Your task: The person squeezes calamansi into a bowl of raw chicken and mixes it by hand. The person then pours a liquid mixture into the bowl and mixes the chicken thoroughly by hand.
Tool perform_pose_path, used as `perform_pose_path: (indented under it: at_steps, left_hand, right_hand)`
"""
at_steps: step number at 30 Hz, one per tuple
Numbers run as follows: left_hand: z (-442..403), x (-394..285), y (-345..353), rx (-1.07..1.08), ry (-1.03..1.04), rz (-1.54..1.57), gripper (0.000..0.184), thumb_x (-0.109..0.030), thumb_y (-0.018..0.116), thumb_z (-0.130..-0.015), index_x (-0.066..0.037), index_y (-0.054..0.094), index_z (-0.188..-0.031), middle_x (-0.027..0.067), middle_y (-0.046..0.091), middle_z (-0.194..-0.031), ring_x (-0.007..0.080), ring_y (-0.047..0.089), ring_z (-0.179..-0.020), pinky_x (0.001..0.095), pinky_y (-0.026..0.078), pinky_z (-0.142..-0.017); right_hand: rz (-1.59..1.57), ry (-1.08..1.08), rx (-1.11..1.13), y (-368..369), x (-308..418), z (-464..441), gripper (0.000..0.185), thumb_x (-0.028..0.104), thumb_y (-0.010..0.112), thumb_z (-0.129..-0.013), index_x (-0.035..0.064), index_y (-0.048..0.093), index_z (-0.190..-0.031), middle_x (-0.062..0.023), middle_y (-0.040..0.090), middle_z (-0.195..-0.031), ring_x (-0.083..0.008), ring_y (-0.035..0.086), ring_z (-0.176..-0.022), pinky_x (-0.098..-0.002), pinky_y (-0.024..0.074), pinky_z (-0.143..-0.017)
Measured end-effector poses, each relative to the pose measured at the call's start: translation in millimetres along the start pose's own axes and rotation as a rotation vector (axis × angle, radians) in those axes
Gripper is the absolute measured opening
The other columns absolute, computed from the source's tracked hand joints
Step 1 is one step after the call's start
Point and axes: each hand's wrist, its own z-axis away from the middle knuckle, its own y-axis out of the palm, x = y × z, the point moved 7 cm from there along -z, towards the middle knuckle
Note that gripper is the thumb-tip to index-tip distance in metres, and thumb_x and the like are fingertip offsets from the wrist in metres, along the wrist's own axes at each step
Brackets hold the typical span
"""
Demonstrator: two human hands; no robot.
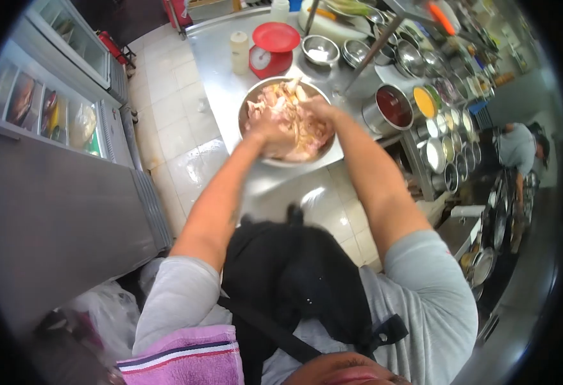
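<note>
A wide metal bowl (pixel 327 151) stands near the edge of the steel table and holds raw, pale pink meat pieces (pixel 297 144), which look like chicken, with some yellowish bits among them. Both of my hands are down in the bowl, in contact with the meat. My left hand (pixel 274 128) is over the left side, smeared by motion, so its fingers cannot be made out. On the right side, my right hand (pixel 319 110) reaches in past the rim. Its fingers are partly hidden among the pieces, and whether they grip one cannot be seen.
Behind the bowl are a red kitchen scale (pixel 275 48), a squeeze bottle (pixel 239 52) and small metal bowls (pixel 320 50). A pot of dark red liquid (pixel 390 109) stands to the right, near several containers (pixel 435 154). Another person (pixel 519 147) works at the far right. Glass-door fridges (pixel 57 109) line the left.
</note>
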Motion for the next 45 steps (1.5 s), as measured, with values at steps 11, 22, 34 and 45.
perform_pose_path:
  at_steps: [11,22,34,45]
  left_hand:
    - [-36,54,56,0.209,-0.318,0.814,0.079,-0.005,0.087,-0.069,-0.001,0.056,-0.142,0.0130,0.071,-0.121,0.0232,0.070,-0.105,0.0357,0.059,-0.084]
    - [4,-21,-36,-0.087,-0.070,0.854,0.072,0.000,0.083,-0.072,-0.005,0.061,-0.140,0.0093,0.072,-0.117,0.0205,0.068,-0.109,0.0322,0.057,-0.092]
    - [6,-70,-98,-0.069,0.192,0.570,0.093,-0.014,0.086,-0.076,0.000,0.044,-0.157,0.0121,0.071,-0.124,0.0196,0.068,-0.113,0.0327,0.057,-0.094]
    - [18,0,31,-0.151,-0.285,0.275,0.138,-0.030,0.101,-0.056,-0.011,0.020,-0.166,0.0272,0.039,-0.160,0.0376,0.044,-0.146,0.0400,0.043,-0.120]
  right_hand:
    - [-0.554,0.226,0.708,44,-50,-62,0.043,0.027,0.070,-0.101,0.0028,0.063,-0.136,-0.0169,0.072,-0.128,-0.0317,0.074,-0.113,-0.0513,0.0621,-0.097]
    - [-0.334,-0.120,0.545,31,-5,-47,0.047,0.021,0.074,-0.095,-0.0002,0.062,-0.135,-0.0161,0.075,-0.116,-0.0271,0.078,-0.099,-0.0408,0.0668,-0.079]
    - [0.350,-0.370,0.204,25,110,92,0.026,0.020,0.067,-0.092,0.0078,0.067,-0.115,-0.0072,0.066,-0.100,-0.0200,0.070,-0.081,-0.0363,0.0597,-0.059]
    - [0.196,-0.458,0.218,-1,25,-36,0.065,0.045,0.071,-0.097,0.0165,0.052,-0.151,-0.0210,0.051,-0.155,-0.0465,0.054,-0.138,-0.0704,0.0562,-0.094]
